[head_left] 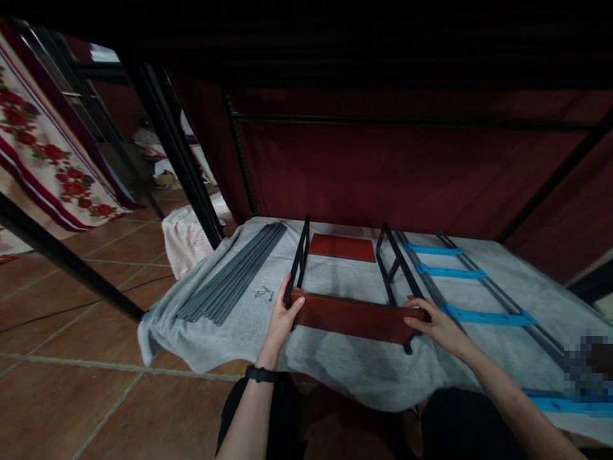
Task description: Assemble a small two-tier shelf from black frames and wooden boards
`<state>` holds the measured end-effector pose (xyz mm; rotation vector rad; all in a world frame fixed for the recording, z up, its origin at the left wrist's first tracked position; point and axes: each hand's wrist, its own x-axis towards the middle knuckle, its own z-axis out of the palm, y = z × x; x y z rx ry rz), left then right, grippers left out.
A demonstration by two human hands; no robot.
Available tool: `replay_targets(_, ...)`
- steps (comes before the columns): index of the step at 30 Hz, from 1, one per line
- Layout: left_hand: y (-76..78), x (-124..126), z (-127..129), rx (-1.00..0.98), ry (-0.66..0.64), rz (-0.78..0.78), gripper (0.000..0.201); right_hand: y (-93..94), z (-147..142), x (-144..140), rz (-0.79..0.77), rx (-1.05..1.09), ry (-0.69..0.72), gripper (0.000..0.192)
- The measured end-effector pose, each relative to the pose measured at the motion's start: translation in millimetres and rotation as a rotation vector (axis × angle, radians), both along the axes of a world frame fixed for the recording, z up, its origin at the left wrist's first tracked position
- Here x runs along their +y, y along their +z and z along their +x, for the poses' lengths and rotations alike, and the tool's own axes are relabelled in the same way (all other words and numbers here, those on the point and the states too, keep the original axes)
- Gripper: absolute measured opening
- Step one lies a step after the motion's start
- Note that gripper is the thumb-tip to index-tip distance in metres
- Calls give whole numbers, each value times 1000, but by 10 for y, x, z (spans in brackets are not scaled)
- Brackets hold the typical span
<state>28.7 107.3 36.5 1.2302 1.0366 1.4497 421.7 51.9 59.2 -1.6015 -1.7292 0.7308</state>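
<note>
a red-brown panel point(357, 317) is gripped at both ends by the left hand point(282, 317) and right hand point(433, 322), near the desk's point(335, 367) edge, between two black side frames point(299, 259); seating it squarely is judged next.

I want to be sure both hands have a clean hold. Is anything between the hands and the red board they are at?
Nothing visible. The left hand grips the red board at its left end, and the right hand rests on its right end, both touching it directly.
</note>
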Motion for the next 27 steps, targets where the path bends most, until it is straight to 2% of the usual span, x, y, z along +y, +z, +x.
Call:
replay_targets(4,-9,9,5,43,21,35,78,46,-17,-19,3,-58,3,41)
replay_targets(9,-1,-1,16,26,5,-17,85,72,-10,-21,-1,-77,12,45)
replay_targets(16,-40,24,20,-48,-11,-29,82,24,22,4,10,-95,20,42)
replay_targets(21,-59,40,19,-43,-4,-12,81,-5,43,-3,14,-187,9,43)
replay_targets(23,-55,35,24,-37,7,3,79,-12,38,-18,63,-256,0,45)
replay_targets(27,-56,26,28,-24,14,22,79,-24,20,-39,267,-385,49,48)
